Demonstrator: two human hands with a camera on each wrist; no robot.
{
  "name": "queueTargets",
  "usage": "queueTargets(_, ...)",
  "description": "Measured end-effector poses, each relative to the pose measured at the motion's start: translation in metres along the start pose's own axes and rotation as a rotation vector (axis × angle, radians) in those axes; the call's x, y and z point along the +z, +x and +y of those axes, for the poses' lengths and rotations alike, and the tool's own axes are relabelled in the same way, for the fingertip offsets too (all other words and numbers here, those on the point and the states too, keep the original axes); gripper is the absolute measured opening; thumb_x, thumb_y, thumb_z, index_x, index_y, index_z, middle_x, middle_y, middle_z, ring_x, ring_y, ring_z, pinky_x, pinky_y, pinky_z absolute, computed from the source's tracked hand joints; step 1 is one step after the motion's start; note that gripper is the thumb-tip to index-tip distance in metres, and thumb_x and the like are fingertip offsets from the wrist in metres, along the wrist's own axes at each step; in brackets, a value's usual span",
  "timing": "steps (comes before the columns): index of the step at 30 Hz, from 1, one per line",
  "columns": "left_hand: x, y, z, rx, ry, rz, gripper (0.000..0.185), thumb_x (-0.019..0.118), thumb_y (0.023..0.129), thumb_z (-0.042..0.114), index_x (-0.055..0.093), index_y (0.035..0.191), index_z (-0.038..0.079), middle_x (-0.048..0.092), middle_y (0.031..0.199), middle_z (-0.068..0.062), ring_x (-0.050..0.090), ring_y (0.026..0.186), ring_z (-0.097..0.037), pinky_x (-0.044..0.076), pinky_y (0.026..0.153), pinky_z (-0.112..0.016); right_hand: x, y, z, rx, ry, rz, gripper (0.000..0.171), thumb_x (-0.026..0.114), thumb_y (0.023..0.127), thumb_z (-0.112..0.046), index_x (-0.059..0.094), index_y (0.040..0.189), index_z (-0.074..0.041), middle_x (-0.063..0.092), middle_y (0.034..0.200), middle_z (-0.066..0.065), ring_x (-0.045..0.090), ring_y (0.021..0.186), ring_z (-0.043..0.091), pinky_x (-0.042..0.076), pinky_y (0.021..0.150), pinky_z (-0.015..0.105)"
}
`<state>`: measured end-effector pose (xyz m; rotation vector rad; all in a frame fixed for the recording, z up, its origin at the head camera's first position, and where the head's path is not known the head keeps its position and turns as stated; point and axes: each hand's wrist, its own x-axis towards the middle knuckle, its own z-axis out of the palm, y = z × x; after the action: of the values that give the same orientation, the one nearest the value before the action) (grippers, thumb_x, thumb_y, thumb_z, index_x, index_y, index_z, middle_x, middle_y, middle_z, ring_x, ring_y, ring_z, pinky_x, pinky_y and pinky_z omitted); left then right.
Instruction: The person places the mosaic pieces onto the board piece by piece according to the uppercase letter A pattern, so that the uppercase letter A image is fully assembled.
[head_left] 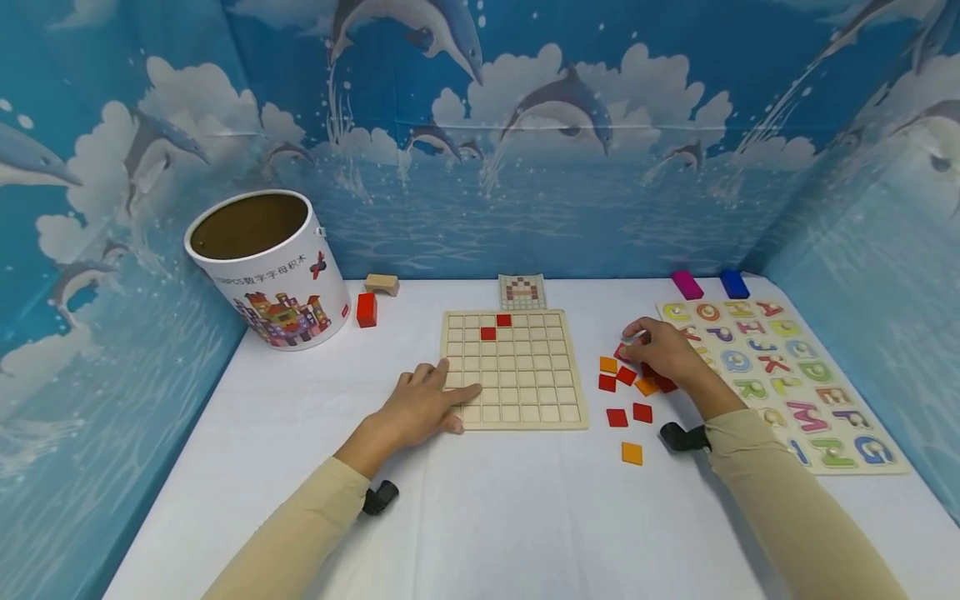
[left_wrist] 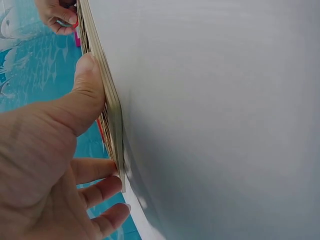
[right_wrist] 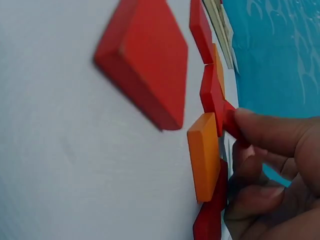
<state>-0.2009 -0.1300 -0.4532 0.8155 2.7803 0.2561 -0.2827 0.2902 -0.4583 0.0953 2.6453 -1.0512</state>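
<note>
Left hand point(head_left: 423, 406): flat, fingers straight, pressing grid board point(head_left: 514, 368) at its near-left corner.
Right hand point(head_left: 663, 352): curled over scattered tiles point(head_left: 625, 392), fingertips pinching a red tile point(right_wrist: 229, 120).

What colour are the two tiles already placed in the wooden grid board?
Both tiles in the grid board are red, clearest in the head view.
</note>
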Motion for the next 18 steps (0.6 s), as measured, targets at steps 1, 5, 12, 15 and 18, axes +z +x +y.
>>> queueTargets(1, 0.0, 0.0, 0.0, 0.003, 0.005, 0.001, 0.069, 0.067, 0.091, 0.049, 0.044, 0.155, 0.038, 0.023, 0.164, -0.027, 0.031, 0.142, -0.039, 0.032, 0.104, -0.053, 0.0, 0.0, 0.001, -0.002, 0.015, -0.003, 0.044, 0.067, 0.099, -0.027, 0.053, 0.137, -0.01, 0.057, 0.11, 0.017, 0.057, 0.09, 0.03, 0.05, 0.072, 0.032)
queueTargets(5, 0.0, 0.001, 0.0, 0.006, 0.031, 0.003, 0.069, 0.066, 0.09, 0.05, 0.044, 0.155, 0.038, 0.025, 0.164, -0.027, 0.032, 0.141, -0.039, 0.033, 0.103, -0.053, -0.001, 0.002, 0.002, -0.022, 0.148, -0.029, 0.049, 0.061, 0.103, -0.035, 0.048, 0.146, -0.017, 0.053, 0.092, 0.014, 0.052, 0.075, 0.028, 0.047, 0.062, 0.033)
queueTargets(12, -0.003, 0.001, 0.002, -0.006, 0.058, -0.023, 0.069, 0.068, 0.09, 0.05, 0.043, 0.155, 0.041, 0.028, 0.163, -0.026, 0.033, 0.141, -0.038, 0.032, 0.104, -0.052, 0.007, 0.005, -0.02, -0.061, 0.444, -0.083, 0.048, 0.063, 0.102, -0.039, 0.055, 0.14, -0.011, 0.05, 0.085, 0.005, 0.046, 0.071, 0.017, 0.04, 0.062, 0.028)
queueTargets(15, -0.004, 0.002, 0.002, -0.006, 0.071, -0.032, 0.07, 0.068, 0.09, 0.051, 0.043, 0.155, 0.042, 0.029, 0.163, -0.025, 0.034, 0.141, -0.038, 0.033, 0.104, -0.052, 0.015, 0.01, -0.035, -0.077, 0.533, -0.12, 0.047, 0.068, 0.1, -0.032, 0.055, 0.139, -0.01, 0.054, 0.089, 0.007, 0.047, 0.069, 0.016, 0.04, 0.061, 0.027)
queueTargets(18, -0.006, 0.002, 0.003, 0.0, 0.076, -0.039, 0.07, 0.069, 0.09, 0.05, 0.043, 0.154, 0.042, 0.031, 0.162, -0.025, 0.036, 0.138, -0.037, 0.034, 0.102, -0.05, 0.027, 0.018, -0.05, -0.088, 0.539, -0.142, 0.05, 0.072, 0.097, -0.028, 0.056, 0.14, -0.009, 0.058, 0.089, 0.009, 0.049, 0.069, 0.017, 0.04, 0.06, 0.027)
